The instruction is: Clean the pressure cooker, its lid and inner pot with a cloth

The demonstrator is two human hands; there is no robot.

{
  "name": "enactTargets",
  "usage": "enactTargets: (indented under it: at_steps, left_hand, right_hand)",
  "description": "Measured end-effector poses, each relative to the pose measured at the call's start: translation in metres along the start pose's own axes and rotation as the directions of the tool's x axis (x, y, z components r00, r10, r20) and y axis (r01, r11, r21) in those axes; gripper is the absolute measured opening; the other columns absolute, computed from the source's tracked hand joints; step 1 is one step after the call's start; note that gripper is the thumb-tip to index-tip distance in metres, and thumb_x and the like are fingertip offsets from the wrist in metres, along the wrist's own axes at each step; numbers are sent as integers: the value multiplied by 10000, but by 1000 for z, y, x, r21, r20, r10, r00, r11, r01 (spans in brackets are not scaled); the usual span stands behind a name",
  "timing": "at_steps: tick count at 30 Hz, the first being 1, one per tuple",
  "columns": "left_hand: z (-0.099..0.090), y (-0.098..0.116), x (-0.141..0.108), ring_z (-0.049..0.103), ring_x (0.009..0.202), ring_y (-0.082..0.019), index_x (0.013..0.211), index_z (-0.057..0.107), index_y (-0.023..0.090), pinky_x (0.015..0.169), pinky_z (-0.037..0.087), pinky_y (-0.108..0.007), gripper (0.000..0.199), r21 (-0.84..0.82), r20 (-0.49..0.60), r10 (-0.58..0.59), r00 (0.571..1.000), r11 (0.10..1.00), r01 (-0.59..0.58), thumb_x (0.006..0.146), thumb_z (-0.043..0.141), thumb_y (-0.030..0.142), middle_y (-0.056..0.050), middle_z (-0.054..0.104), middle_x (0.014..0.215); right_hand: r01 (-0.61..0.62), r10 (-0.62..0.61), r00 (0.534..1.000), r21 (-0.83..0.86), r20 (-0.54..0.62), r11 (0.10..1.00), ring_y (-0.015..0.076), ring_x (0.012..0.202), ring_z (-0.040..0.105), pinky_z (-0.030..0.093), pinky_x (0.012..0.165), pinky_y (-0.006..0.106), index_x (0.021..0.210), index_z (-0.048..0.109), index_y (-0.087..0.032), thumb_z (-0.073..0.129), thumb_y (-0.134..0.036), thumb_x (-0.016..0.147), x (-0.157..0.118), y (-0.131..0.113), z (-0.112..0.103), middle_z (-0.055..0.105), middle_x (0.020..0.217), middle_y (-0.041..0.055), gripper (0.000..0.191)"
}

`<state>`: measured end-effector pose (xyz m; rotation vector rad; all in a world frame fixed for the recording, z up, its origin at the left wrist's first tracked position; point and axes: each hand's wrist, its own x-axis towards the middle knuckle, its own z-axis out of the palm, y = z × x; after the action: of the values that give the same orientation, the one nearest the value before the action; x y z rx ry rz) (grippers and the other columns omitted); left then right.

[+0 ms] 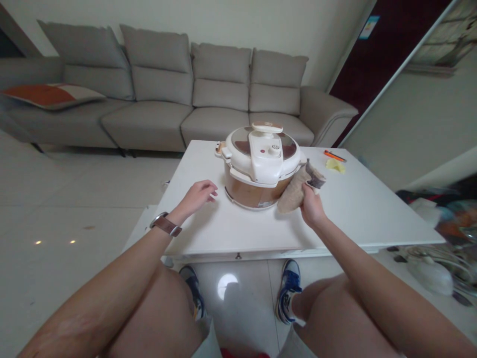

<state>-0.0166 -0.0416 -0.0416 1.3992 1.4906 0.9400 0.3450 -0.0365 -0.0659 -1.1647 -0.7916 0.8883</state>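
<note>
Soft, muted light, faint shadows on the white table [365, 214], glare on glossy floor tiles [93, 186], stretched, blurry edges

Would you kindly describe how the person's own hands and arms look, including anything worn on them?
The left hand and right hand are ungloved, and no sleeves show on the forearms in view. Above the left hand sits a brown-strapped, silvery-cased wristwatch; no watch or band shows on the right side.

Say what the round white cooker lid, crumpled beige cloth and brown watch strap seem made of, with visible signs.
Round white cooker lid: probably plastic, fairly glossy, with smooth moulded curves. Crumpled beige cloth: apparently soft fabric, matte, bending in folds. Brown watch strap: perhaps leather, low sheen, though imitation is possible.
</note>
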Motion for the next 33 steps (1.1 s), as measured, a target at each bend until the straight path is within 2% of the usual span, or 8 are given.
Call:
enactTargets:
  at_steps: [3, 5, 16, 33]
  left_hand:
    - [0, -2, 1, 702, 663, -183, 849, 681, 171, 647, 526, -291, 216, 5, -2, 1, 1000, 1000, -1, 743, 589, 335, -51, 723, 803]
    - [0, -2, 1, 703, 665, -181, 849, 681, 172, 654, 529, -291, 211, 4, 0, 1, 1000, 1000, -1, 748, 586, 331, -51, 724, 803]
    - [8, 1, 2, 695, 656, -166, 848, 686, 173, 644, 528, -276, 203, 10, 16, -5, 1000, 1000, 5, 757, 573, 316, -44, 715, 806]
    - [8, 1, 2, 686, 643, -162, 835, 679, 175, 635, 525, -273, 195, 15, 24, -15, 1000, 1000, 14, 759, 590, 332, -42, 715, 794]
  right_hand:
    - [-171, 171, 985, -18, -27, 985, 207, 949, 717, 618, 817, 350, 1157, 665, -234, 666, -417, 831, -6, 5, 3, 759, 1061, 14, 374]
    - [-201, 200, 979, -20, -42, 979, 207, 925, 714, 623, 787, 344, 1155, 663, -240, 669, -415, 824, -8, 4, 3, 755, 1046, 10, 374]
    - [-202, 200, 978, -16, -60, 979, 226, 959, 718, 628, 788, 345, 1067, 660, -229, 657, -389, 801, -8, -4, 5, 750, 980, 18, 310]
    - [-190, 188, 981, -52, -44, 980, 232, 962, 713, 623, 784, 346, 1041, 645, -238, 659, -418, 777, -4, -1, 3, 746, 938, 11, 319]
